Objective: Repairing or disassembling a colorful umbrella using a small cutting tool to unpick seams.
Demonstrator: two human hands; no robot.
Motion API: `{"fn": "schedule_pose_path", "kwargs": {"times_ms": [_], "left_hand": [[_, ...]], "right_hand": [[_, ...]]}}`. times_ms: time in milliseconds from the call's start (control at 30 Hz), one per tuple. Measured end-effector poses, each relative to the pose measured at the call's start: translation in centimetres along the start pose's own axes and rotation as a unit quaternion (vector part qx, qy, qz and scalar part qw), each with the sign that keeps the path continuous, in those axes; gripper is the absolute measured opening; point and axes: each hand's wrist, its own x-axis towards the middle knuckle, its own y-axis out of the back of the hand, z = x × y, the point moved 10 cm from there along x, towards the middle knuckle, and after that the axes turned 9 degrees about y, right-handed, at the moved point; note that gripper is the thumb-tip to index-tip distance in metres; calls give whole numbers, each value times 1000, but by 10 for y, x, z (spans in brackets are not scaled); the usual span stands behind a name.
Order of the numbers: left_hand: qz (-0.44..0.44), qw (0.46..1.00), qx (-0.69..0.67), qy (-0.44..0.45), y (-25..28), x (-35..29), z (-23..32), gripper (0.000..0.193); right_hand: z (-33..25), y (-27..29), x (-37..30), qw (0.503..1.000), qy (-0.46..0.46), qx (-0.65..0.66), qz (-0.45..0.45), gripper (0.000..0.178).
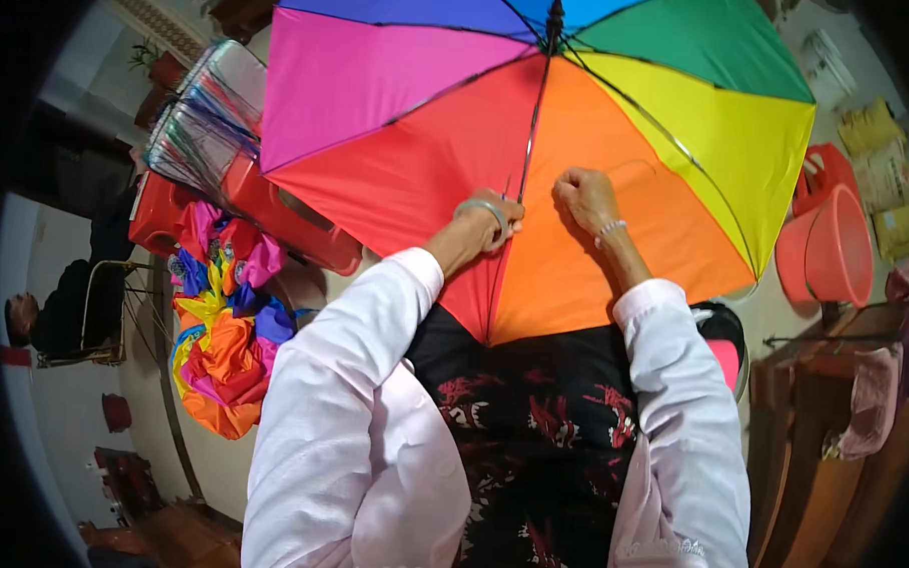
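An open rainbow umbrella [575, 268] lies spread in front of me, its inner side with dark ribs and the shaft [556, 17] facing up. My left hand [489, 221], a bangle at its wrist, is closed on the umbrella's rib [527, 156] where the red and orange panels meet. Over the orange panel, my right hand [589, 201] is closed with the fingertips pinched together. Whatever it may hold is too small to make out. A fine thread-like line shows on the cloth near it.
Several bunched rainbow umbrellas [227, 361] are heaped at the left, beside a red plastic stool [287, 218] and a clear bag of thin rods [210, 115]. Right of the umbrella stand a pink bucket [826, 247] and wooden furniture [821, 397]. Another person [48, 310] is at far left.
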Motion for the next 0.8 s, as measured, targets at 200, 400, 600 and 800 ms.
{"fn": "schedule_pose_path", "kwargs": {"times_ms": [200, 400, 600, 800], "left_hand": [[-16, 998, -51, -36, -8, -13, 0, 13], [2, 996, -82, -17, -5, -19, -5, 15], [29, 987, -157, -23, -1, -18, -4, 16], [13, 984, -174, -32, 3, -13, -5, 13]], "right_hand": [[-14, 1, -9, 988, 58, -138, 41, 13], [-29, -22, -14, 955, 121, -271, 8, 10], [-28, -40, -15, 948, 118, -288, -67, 11], [-27, -48, -16, 953, 108, -264, -104, 9]]}}
